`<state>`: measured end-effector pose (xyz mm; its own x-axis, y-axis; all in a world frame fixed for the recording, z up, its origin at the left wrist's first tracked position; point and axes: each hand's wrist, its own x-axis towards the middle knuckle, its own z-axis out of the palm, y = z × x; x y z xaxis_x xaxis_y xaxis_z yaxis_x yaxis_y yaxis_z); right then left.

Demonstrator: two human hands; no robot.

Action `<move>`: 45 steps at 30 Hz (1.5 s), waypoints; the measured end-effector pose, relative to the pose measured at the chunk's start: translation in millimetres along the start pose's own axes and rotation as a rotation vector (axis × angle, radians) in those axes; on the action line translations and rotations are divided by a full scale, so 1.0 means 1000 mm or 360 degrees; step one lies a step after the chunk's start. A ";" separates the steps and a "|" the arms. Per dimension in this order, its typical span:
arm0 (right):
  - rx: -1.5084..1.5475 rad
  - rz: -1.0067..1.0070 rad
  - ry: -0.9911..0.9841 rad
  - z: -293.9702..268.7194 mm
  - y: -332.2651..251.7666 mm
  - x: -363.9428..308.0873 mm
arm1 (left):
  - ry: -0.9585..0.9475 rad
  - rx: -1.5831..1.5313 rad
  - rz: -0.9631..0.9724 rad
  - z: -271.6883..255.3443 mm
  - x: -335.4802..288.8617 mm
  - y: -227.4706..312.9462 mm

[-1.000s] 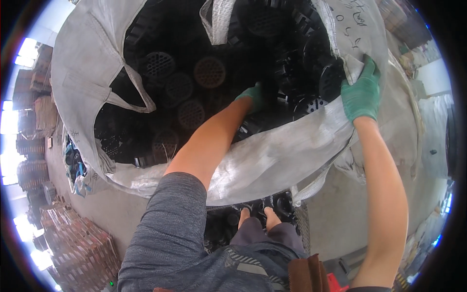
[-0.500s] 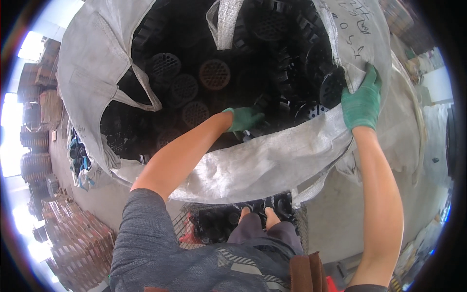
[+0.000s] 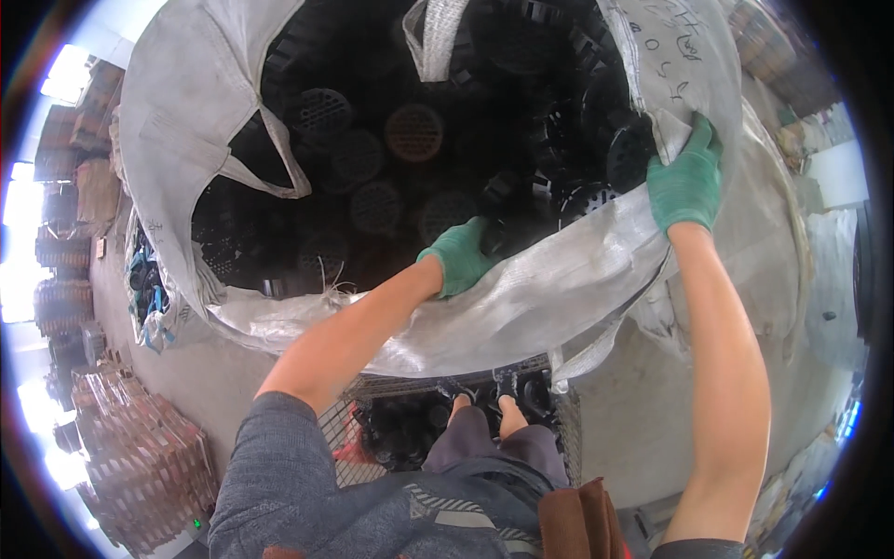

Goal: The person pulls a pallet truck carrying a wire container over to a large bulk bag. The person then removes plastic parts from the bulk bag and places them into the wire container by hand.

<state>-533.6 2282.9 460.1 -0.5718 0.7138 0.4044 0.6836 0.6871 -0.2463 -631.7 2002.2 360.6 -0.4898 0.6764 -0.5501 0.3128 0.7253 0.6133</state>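
Just inside the white bag's [image 3: 540, 303] near edge, the left hand [image 3: 462, 256] was half-curled by black parts [image 3: 376, 207], any hold hidden. The right hand [image 3: 687, 182] pinched the soft right edge. The parts seemed light, stiff, best taken by their rims.

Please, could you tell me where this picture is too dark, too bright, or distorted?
Head view, inside the white sack: deep shadow obscures many black pieces; head view, left side: bright openings glare white; head view, rim: fisheye bends straight edges, corners darken.
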 end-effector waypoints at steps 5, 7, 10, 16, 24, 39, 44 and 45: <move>0.0066 -0.0100 0.0039 0.013 0.003 -0.003 | -0.0038 -0.0140 -0.0110 0.005 -0.015 -0.010; 0.0094 -0.0086 -0.0026 0.007 -0.001 -0.001 | 0.0341 -0.0014 0.0293 0.016 -0.055 -0.020; -0.0022 -0.0119 -0.0012 0.007 0.014 -0.002 | 0.0051 0.0153 0.0125 0.025 -0.123 0.018; -0.0055 -0.0112 -0.0118 0.015 0.016 0.006 | 0.0605 0.0112 0.0234 0.086 -0.191 0.042; -0.0104 -0.0149 -0.0099 0.010 0.013 0.006 | 0.0686 0.0229 0.0278 0.118 -0.175 0.028; 0.0177 -0.0060 0.0015 0.008 0.016 0.002 | 0.1014 -0.0459 0.0803 -0.048 0.003 0.102; 0.0919 0.0037 0.0163 0.028 0.021 0.003 | 0.0921 -0.0146 0.0917 -0.065 0.113 0.158; 0.1196 0.0181 0.0137 0.027 0.028 0.001 | 0.0902 -0.0137 0.0947 -0.061 0.114 0.165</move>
<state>-527.0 2306.7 429.6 -0.4576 0.7939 0.4004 0.2260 0.5394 -0.8112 -685.8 2191.5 433.8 -0.6053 0.7602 0.2359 0.5976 0.2382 0.7656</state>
